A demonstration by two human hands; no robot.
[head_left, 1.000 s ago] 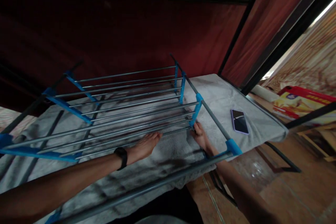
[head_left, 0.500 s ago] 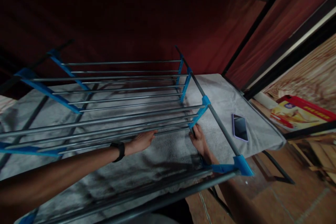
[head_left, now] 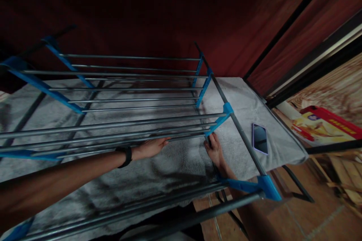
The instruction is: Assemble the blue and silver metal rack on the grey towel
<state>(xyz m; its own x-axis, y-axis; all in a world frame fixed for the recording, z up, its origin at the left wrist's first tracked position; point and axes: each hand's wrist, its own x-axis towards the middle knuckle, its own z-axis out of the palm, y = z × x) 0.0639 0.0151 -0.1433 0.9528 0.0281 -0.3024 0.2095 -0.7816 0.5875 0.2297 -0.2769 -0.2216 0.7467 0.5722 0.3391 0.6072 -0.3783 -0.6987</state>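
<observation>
A rack of grey metal tubes [head_left: 135, 122] with blue plastic connectors [head_left: 227, 108] lies on a grey cloth [head_left: 181, 158]. My left hand [head_left: 152, 147], with a black band on the wrist, reaches in from the left and closes around one of the lower tubes of the middle tier; its fingertips are partly hidden. Just below the blue connector at that tier's right end, my right hand [head_left: 214, 148] is wrapped around the lower side pole. The right forearm passes under the upper side pole and behind the nearest connector.
A phone in a purple case [head_left: 259, 138] rests on the cloth right of the rack. Farther right is a red and yellow box [head_left: 325, 126] beside a dark frame. Wood pieces [head_left: 345, 173] lie on the tiled floor. A dark red sheet [head_left: 158, 15] hangs behind.
The view has shifted slightly, and the rack's left end and far tiers appear a little higher. Both hands keep their holds in nearly the same spots.
</observation>
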